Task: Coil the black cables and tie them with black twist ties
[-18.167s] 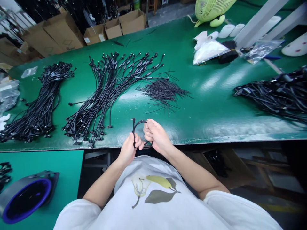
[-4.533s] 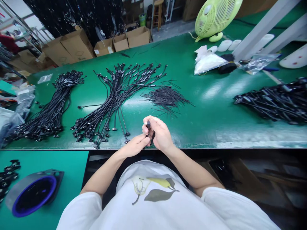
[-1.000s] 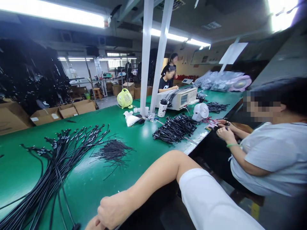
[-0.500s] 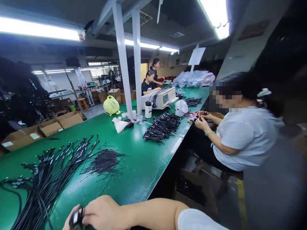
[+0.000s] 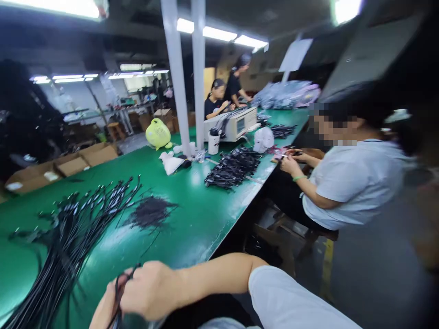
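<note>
Clenching a black cable (image 5: 118, 292), the right hand (image 5: 149, 290) hangs near a cable bundle (image 5: 65, 242) on a green workbench (image 5: 192, 219); the left hand (image 5: 103, 310) is too cropped to read.

Nothing legible: bench tester (image 5: 230, 125) display and hanging white sign (image 5: 295, 55) too blurred to read.

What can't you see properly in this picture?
In the head view:
The black cable's end: hidden by the right hand.
The left hand: mostly cut off by the bottom edge.
What the seated co-worker's hands hold: blurred and too small.
The white bench instrument's screen: too small to read.
</note>
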`<action>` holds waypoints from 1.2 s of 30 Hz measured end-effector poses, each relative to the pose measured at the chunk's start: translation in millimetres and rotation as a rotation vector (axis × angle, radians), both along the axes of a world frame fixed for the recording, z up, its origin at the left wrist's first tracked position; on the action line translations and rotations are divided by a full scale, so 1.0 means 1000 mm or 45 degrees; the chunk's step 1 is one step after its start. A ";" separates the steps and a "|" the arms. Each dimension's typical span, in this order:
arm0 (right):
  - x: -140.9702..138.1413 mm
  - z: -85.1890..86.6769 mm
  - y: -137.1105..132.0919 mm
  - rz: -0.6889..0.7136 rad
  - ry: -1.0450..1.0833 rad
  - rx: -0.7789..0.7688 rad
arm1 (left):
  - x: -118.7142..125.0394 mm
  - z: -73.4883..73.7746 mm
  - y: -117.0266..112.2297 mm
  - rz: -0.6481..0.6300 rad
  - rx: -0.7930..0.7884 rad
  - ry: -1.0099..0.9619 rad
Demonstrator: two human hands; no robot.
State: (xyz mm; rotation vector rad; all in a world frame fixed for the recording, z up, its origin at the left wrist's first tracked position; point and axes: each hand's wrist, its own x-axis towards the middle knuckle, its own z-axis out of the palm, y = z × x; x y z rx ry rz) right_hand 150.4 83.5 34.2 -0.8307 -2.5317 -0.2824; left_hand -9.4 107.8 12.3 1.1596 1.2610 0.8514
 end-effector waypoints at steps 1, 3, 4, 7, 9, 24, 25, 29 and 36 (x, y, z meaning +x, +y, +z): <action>0.003 0.006 -0.003 -0.025 0.014 -0.043 | -0.001 0.007 -0.006 0.080 -0.031 -0.043; 0.009 0.011 -0.003 -0.085 0.117 -0.221 | 0.001 0.019 -0.020 0.148 0.005 -0.288; 0.012 0.010 -0.001 -0.087 0.226 -0.372 | 0.004 0.023 -0.025 0.135 0.050 -0.373; 0.014 -0.009 0.006 0.061 0.631 -1.051 | 0.014 0.025 -0.028 0.070 0.209 -0.480; 0.012 -0.026 0.005 0.105 0.832 -1.442 | 0.019 0.019 -0.026 0.104 0.310 -0.454; 0.039 -0.024 -0.010 -0.154 0.542 -0.614 | 0.040 -0.014 -0.013 0.092 0.281 -0.338; 0.044 -0.020 -0.007 -0.162 0.509 -0.465 | 0.040 -0.015 -0.014 0.031 0.286 -0.257; 0.060 -0.015 0.011 -0.044 0.280 -0.326 | 0.040 -0.015 -0.018 -0.244 0.337 0.041; 0.089 -0.044 0.012 -0.130 0.600 -0.237 | 0.030 0.007 -0.008 -0.702 0.561 0.581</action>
